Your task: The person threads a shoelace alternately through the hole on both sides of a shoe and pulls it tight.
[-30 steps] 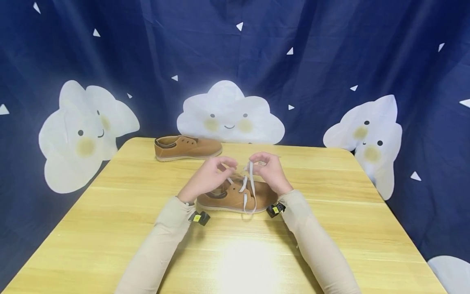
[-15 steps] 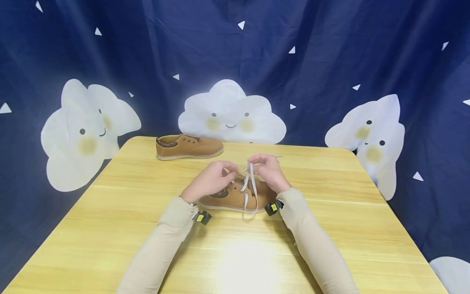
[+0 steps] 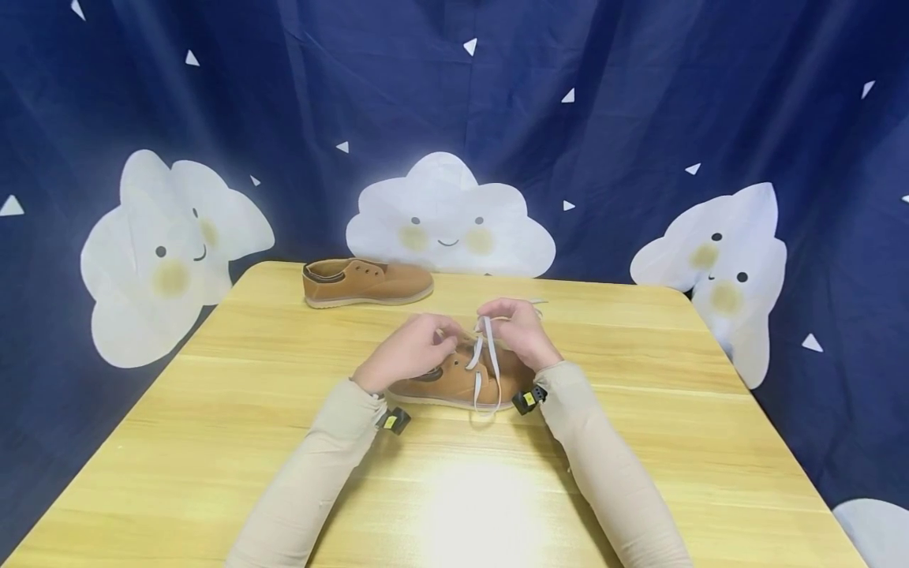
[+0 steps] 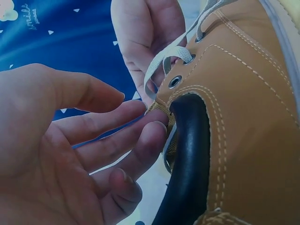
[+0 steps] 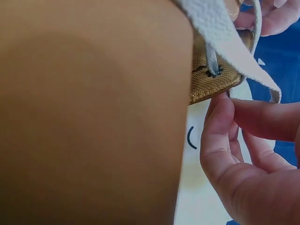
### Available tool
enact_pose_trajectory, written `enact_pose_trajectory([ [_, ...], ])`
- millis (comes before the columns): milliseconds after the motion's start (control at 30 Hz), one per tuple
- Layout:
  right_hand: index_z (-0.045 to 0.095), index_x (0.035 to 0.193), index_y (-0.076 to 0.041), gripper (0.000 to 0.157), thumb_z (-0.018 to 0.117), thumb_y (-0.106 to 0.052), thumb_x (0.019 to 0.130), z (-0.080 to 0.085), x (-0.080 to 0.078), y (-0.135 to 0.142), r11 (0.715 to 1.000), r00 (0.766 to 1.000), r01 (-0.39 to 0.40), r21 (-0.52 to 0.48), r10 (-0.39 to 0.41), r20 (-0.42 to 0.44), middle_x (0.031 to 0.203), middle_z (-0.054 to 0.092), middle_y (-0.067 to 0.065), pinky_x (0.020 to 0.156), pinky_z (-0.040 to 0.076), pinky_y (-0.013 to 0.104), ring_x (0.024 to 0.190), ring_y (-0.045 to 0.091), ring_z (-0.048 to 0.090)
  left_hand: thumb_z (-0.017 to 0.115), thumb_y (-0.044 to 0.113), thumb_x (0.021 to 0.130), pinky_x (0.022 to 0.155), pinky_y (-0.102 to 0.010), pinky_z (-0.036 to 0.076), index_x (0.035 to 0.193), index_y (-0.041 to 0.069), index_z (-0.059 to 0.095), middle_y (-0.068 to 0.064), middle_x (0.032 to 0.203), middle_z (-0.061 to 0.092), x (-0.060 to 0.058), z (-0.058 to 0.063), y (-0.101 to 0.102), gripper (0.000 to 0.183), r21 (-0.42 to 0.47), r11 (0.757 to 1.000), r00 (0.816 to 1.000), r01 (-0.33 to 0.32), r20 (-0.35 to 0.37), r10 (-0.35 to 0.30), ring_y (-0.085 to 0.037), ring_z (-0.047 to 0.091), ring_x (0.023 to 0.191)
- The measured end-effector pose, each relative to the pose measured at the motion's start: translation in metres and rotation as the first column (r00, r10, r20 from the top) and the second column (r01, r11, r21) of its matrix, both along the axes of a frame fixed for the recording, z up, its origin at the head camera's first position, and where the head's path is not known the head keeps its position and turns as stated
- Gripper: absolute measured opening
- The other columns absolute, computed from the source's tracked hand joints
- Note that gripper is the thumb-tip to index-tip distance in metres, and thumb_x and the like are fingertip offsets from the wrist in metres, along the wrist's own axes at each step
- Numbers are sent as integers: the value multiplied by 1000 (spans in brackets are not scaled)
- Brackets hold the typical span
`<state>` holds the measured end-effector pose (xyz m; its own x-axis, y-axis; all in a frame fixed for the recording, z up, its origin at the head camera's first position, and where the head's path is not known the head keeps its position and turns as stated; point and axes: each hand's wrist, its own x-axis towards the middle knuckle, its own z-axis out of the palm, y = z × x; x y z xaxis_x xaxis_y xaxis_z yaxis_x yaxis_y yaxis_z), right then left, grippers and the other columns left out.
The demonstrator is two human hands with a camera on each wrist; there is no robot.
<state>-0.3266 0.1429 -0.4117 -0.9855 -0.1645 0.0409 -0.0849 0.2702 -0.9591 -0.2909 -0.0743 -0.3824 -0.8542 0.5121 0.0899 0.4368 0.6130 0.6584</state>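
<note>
A brown shoe [image 3: 436, 390] stands on the table, toe to the right, with a pale flat shoelace [image 3: 495, 363] through part of its eyelets. My left hand [image 3: 412, 351] is at the collar; in the left wrist view its fingertips touch the woven tongue [image 4: 171, 147], thumb held apart. Above the lacing, my right hand [image 3: 521, 331] pinches the shoelace, which drapes over its fingers in a long loop down the near side. In the right wrist view, thumb and forefinger meet at the tongue's edge [image 5: 220, 84], hiding most of what lies between them. One eyelet [image 4: 175, 82] shows no lace.
A second brown shoe [image 3: 369, 284], with no lace in its visible eyelets, stands at the table's back left. A lace end [image 3: 540, 302] trails behind my right hand. The wooden table [image 3: 213, 442] meets a dark blue curtain [image 3: 454, 95] with cloud prints.
My left hand has lowered toward the shoe, its fingers closer to the tongue. The right hand has shifted slightly left and down with the lace. The view has moved a little.
</note>
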Motion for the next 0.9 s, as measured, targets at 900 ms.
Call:
enact_pose_trajectory([
  [900,70,116,5,28,58,13,92,-6,-4,-9,999,1000,-31,-13,30,-6,118,73,24,95,59,33,104,25,73,57,9,98,86,-35,61,121,3,74,-13,121,76,1,-2,2,29,-47,999,997,18,-78,-22,-21,74,100],
])
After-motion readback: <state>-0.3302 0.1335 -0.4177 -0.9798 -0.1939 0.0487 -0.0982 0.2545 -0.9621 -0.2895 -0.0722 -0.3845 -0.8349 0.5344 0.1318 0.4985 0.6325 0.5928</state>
